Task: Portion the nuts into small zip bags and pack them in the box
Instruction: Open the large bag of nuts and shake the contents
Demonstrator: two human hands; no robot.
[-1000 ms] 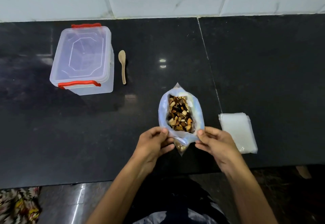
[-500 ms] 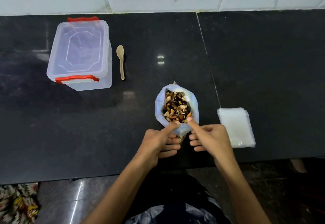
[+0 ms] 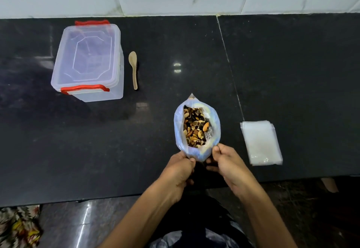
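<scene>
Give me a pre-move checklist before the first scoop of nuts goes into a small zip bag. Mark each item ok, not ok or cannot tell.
1. Nut bag mouth open, nuts exposed: ok.
2. Nut bag steadied: ok, the left hand and right hand both pinch its near rim.
3. A hand free to take the wooden spoon: not ok, both are on the bag.
4. Spoon within sight, lying on the counter right of the box: ok.
5. Small zip bags ready: not ok, they lie stacked right of the nut bag, none opened.
6. Box open for packing: not ok, its lid is on.
</scene>
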